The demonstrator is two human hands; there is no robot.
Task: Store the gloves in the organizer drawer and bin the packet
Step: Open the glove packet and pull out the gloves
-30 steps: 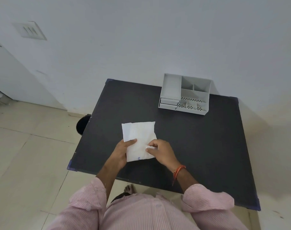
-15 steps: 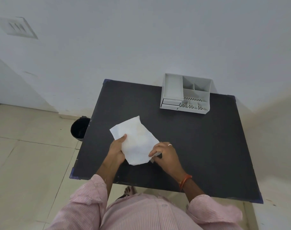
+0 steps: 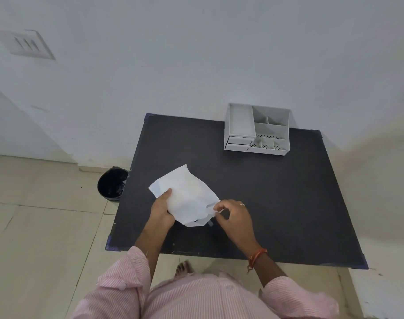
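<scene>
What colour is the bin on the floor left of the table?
Black, with a black liner bag; only the head view shows it, beside the table's left edge.

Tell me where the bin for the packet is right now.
In the head view, the black bin stands on the tiled floor just off the black table's left edge, near the wall and left of the packet.

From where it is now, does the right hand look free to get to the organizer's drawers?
Probably yes, once it lets go. The right hand is pinching the packet corner, but the black table between it and the organizer is bare, and the drawers face the person.
</scene>
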